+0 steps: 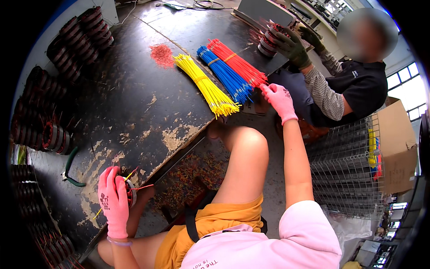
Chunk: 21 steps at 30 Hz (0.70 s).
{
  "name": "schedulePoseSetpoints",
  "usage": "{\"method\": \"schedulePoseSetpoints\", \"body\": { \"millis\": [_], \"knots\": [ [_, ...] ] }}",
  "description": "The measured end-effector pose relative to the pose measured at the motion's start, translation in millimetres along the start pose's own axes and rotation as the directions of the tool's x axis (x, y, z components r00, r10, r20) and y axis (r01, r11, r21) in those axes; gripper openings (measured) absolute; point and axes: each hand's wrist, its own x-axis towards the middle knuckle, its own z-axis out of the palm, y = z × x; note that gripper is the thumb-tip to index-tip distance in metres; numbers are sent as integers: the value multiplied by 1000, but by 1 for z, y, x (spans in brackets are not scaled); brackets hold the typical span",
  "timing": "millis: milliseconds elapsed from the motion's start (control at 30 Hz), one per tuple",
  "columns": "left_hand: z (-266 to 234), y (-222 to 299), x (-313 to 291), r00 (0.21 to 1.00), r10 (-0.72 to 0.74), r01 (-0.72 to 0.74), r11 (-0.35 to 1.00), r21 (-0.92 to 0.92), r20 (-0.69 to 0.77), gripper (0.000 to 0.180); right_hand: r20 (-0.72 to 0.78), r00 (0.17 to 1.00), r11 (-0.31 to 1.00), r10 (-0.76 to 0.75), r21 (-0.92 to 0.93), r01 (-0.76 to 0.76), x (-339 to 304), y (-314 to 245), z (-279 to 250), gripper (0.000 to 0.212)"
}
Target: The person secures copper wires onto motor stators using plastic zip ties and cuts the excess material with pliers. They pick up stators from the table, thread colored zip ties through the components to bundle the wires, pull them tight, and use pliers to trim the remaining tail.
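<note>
My left hand, in a pink glove, wraps round a small motor stator at the table's near edge. Red and yellow wires stick out of the stator, and my fingers hide part of it. On the right, my right hand, gloved in pink too, pinches at the near end of a bundle of red wires; how many wires it grips is too small to see. Beside that lie a bundle of blue wires and a bundle of yellow wires, each tied with a band.
Green-handled pliers lie left of the stator. Stacked stators line the table's left side. A heap of small red pieces lies beyond the yellow bundle. At right, a gloved co-worker handles another stator. A wire-mesh cage stands behind.
</note>
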Motion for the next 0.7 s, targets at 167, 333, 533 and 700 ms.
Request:
{"method": "schedulePoseSetpoints", "body": {
  "millis": [167, 333, 533, 700],
  "knots": [
    [2, -1, -2, 1000, -7, 8, 1000, 24, -24, 32, -239, 971, 985, -10, -167, -32, -41, -25, 8, 56],
    [3, -1, -2, 1000, 7, -7, 1000, 14, -11, 33, 65, 997, 936, -48, 351, 22, -36, -6, 34, 34],
    [-1, 1, -6, 972, 38, -33, 999, 26, -230, 36, 65, 991, 749, -117, 661, 46, -106, -80, -23, 19],
    [-38, 69, 8, 752, 520, -327, 828, 455, -405, 31, 181, 774, 622, -606, 714, 320, -204, -202, -5, 7]
  ]
}}
